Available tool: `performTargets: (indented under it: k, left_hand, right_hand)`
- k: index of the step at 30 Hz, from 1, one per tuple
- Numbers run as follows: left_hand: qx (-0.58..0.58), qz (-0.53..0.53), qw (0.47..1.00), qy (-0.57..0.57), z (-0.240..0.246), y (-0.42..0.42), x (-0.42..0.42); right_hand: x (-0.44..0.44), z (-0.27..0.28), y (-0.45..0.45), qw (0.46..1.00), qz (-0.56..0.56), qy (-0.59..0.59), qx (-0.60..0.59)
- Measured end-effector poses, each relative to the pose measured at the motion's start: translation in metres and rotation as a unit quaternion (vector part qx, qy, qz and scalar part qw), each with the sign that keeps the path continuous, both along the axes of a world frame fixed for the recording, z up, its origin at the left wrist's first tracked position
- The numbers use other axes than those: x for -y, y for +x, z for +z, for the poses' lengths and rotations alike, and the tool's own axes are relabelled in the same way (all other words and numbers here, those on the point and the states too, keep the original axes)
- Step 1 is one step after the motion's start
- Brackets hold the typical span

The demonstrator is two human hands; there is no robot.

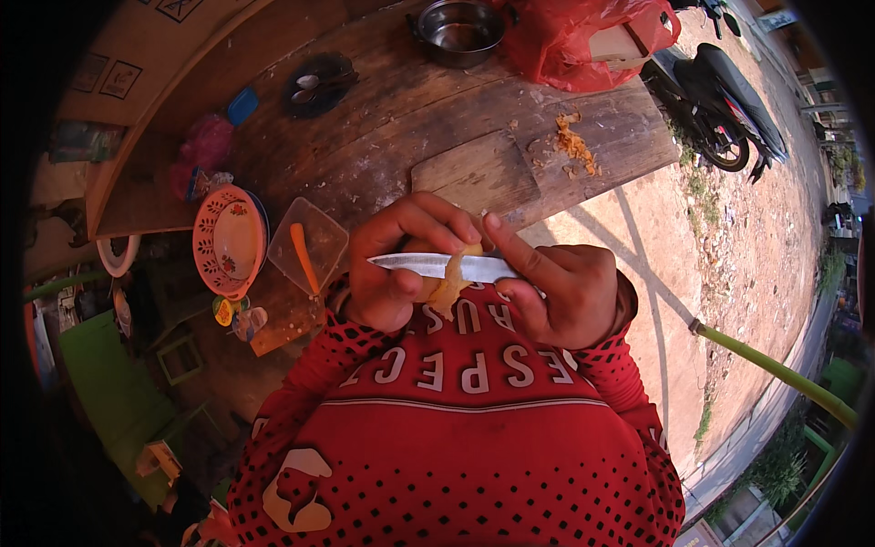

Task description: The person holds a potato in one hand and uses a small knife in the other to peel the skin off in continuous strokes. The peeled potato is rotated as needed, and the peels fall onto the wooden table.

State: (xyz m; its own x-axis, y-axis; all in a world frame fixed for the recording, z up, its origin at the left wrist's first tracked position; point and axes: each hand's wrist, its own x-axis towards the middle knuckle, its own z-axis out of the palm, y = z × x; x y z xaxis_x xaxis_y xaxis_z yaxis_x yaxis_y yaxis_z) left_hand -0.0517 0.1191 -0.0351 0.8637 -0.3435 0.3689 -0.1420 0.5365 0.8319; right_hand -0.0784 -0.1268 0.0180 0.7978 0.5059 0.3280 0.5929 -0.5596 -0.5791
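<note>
My left hand (400, 263) grips a small pale-yellow vegetable (470, 251), probably a potato, mostly hidden behind the fingers and blade. In my right hand (571, 287) is a knife (417, 262), its blade lying across the vegetable and its tip pointing left. A thin strip of peel (448, 290) hangs over the blade. Both hands are in front of my chest, near the table's edge. Just beyond them a wooden cutting board (475, 174) lies on the wooden table (383, 137). Orange peelings (575, 145) are heaped to its right.
Left of my hands, a clear plastic container (280, 249) holds what looks like a peeled carrot (304, 256), beside a pink patterned basin (229, 239). Farther back are a dark plate (320, 85) with spoons, a metal pot (461, 34) and a red plastic bag (567, 48). A motorcycle (731, 109) stands outside.
</note>
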Motion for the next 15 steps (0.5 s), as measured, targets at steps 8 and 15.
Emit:
performTargets:
  k: [8, 15]
  left_hand:
    - [0.015, 0.0, 1.0, 0.017, -0.0022, 0.003, -0.0045]
    - [-0.027, -0.013, 0.999, -0.015, -0.0065, 0.0052, -0.0058]
  right_hand:
    - [0.0001, 0.0015, 0.0021, 0.999, 0.011, 0.01, -0.029]
    - [-0.0059, 0.0007, 0.0094, 0.998, 0.007, 0.039, -0.043]
